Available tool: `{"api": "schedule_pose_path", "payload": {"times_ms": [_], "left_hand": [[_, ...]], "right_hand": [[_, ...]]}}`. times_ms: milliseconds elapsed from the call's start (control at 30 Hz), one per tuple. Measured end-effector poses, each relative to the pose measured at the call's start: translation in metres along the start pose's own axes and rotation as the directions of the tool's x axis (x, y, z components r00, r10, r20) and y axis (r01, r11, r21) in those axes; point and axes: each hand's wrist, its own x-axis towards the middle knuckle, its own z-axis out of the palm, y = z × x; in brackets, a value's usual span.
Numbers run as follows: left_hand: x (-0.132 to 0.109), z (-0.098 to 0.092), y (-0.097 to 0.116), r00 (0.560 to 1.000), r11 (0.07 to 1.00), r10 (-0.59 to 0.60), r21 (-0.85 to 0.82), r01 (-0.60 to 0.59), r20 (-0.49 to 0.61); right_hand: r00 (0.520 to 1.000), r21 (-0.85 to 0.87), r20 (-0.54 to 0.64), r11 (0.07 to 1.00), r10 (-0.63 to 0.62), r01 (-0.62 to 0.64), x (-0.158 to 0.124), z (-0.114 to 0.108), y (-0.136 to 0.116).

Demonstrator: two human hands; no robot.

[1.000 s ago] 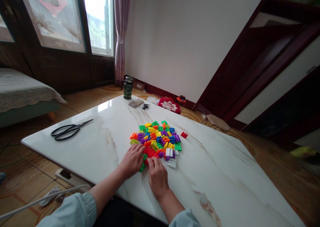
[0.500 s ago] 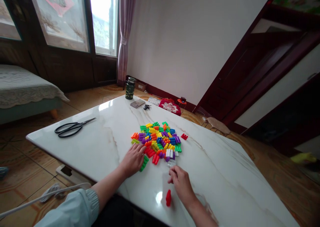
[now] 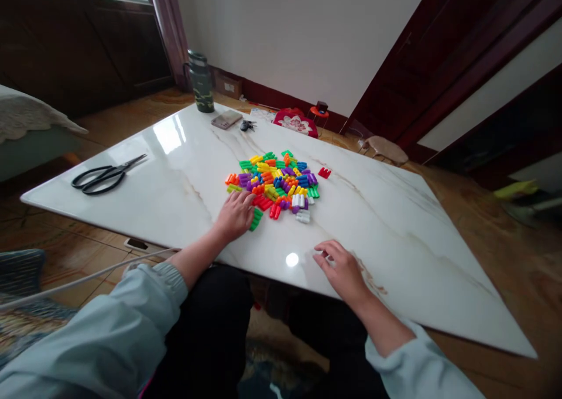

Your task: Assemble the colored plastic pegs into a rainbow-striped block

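Note:
Colourful plastic building pieces (image 3: 281, 182) lie in a loose pile on the white marble-patterned table (image 3: 386, 229). My left hand (image 3: 237, 214) rests palm down at the pile's near left edge. Its fingers are spread beside a green piece (image 3: 256, 219) and some red pieces (image 3: 263, 202). Low over the table's near side is my right hand (image 3: 340, 264), with thumb and fingers slightly curved and apart, nothing seen between them. Below the near table edge, between my legs, a small red bit (image 3: 257, 306) shows, too small to make out clearly.
Black scissors (image 3: 108, 175) lie at the table's left. A dark green bottle (image 3: 202, 82), a phone (image 3: 226, 119) and keys (image 3: 247, 126) are at the far corner. One red piece (image 3: 325, 172) sits apart, right of the pile. A round stool (image 3: 384, 150) stands beyond.
The view has tilted down. My right hand has drawn back from the pile toward the near edge. The red piece that was beside it is gone from the tabletop. My left hand stays at the pile.

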Motion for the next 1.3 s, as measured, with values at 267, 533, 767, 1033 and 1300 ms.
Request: {"api": "schedule_pose_path", "payload": {"times_ms": [267,533,767,1033,1300], "left_hand": [[0.002,-0.006,0.004,0.998,0.999,-0.033,0.028,0.032,0.045],[0.002,-0.006,0.004,0.999,0.999,-0.030,0.022,0.029,0.042],[0.001,-0.005,0.002,0.999,1.000,-0.011,0.003,0.011,0.033],[0.003,-0.005,0.002,0.999,0.998,0.006,0.055,-0.009,0.048],[-0.014,-0.028,0.015,0.997,0.996,-0.073,-0.041,0.074,0.020]], "right_hand": [[0.953,0.192,0.169,0.957,-0.252,0.219,-0.011,0.018,-0.024],[0.835,0.108,0.351,0.904,-0.423,0.413,-0.020,0.037,-0.030],[0.794,0.126,0.342,0.862,-0.502,0.491,-0.020,0.036,-0.037],[0.889,0.049,0.221,0.915,-0.402,0.401,0.014,0.040,-0.013],[0.843,0.016,0.257,0.874,-0.472,0.485,0.012,0.054,-0.002]]}}
